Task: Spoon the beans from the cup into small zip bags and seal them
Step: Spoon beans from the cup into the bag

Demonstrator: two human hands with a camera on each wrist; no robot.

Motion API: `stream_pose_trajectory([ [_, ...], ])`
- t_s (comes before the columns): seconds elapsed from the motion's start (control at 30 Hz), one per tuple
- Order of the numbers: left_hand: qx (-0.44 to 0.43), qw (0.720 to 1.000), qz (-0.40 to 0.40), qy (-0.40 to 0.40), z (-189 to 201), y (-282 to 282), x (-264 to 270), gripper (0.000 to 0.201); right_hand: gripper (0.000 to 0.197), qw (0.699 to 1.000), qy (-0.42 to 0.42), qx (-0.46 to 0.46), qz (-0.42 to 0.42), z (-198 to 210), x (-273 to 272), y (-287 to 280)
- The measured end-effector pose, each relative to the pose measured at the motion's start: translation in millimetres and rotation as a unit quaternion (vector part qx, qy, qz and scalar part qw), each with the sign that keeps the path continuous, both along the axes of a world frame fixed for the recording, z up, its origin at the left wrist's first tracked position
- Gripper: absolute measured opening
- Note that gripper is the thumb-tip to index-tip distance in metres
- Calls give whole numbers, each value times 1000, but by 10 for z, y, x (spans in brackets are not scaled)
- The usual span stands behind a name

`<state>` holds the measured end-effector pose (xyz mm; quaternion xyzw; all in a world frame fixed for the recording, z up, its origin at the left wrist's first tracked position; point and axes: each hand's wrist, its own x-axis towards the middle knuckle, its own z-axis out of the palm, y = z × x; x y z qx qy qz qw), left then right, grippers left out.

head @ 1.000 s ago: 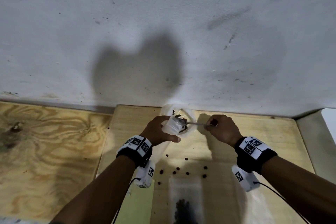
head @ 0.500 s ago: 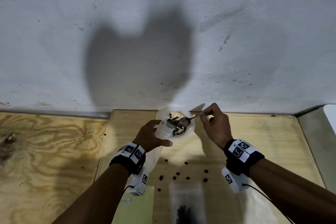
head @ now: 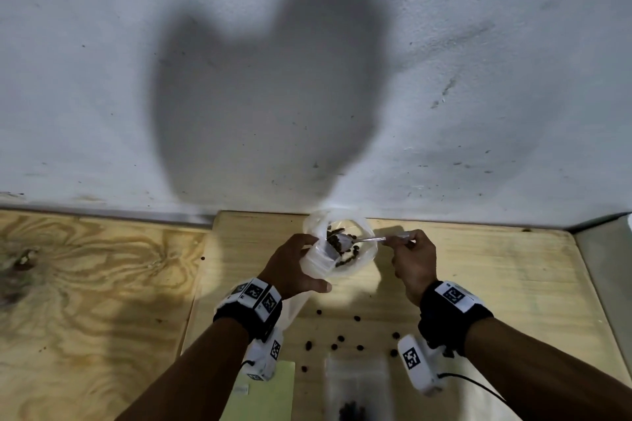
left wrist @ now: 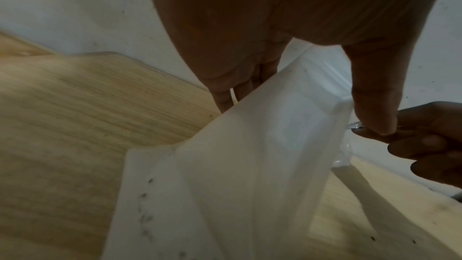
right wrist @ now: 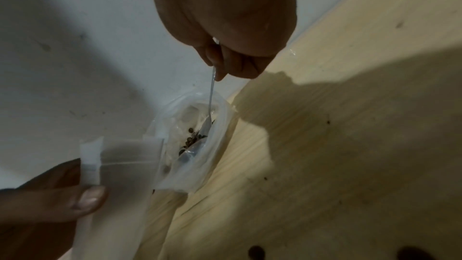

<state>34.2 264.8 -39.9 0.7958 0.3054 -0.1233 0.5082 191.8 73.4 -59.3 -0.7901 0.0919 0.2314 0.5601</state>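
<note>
Nearest, at the bottom edge of the head view: a filled bag (head: 355,396) flat on the surface (head: 478,284), dark beans inside, blurred. Just left of it, a green sheet (head: 270,390). Beyond the bag, loose beans (head: 341,338) scattered on the wood between the two wrists.

Farther out, left hand (head: 294,267) curled round a small empty zip bag (head: 316,258), thumb (left wrist: 370,94) on one side of the mouth and fingers (left wrist: 240,88) behind the other, pinching it open. Mouth raised at the near left rim of the cup, tilted toward it; lower part of the bag hanging down past the wrist, limp, clear, with a few dark specks (left wrist: 147,218) along one edge in the left wrist view. Thumbnail flat against the bag's strip in the right wrist view.

Level with it, right hand (head: 412,261) closed on the spoon (head: 372,239), handle pinched between thumb and curled fingers near its end. Handle running leftward over the cup rim, bowl (right wrist: 206,126) down inside, heaped with beans, just beside the bag's mouth. Cannot tell whether bowl and bag touch.

Farthest, the cup (head: 364,260), clear plastic, upright near the back edge of the surface, close to the wall (head: 307,61). More beans (head: 345,261) lying in its bottom. Both hands flanking it, left at the near left rim, right off to its right, not touching it.
</note>
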Motion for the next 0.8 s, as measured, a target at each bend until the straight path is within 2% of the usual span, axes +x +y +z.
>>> stream_pose_trajectory([
  [0.07, 19, 1000, -20, 1, 12, -20, 8, 99, 14, 999, 41, 13, -20, 1, -66, 23],
  [0.17, 30, 999, -35, 1, 13, -36, 7, 101, 14, 996, 70, 20, -41, -4, -133, 63],
  [0.33, 37, 999, -21, 3, 58, 2, 8, 100, 13, 993, 97, 29, -53, 96, -60, 21],
  [0.6, 62, 998, -13, 3, 172, -11, 17, 103, 18, 995, 61, 73, -35, 554, 176, -246],
  [0.7, 70, 997, -13, 1, 184, -42, 15, 104, 25, 994, 51, 99, -21, 679, 167, -248],
  [0.8, 73, 997, -12, -3, 194, -75, 2, 103, 23, 993, 25, 117, 12, 781, 72, -193],
])
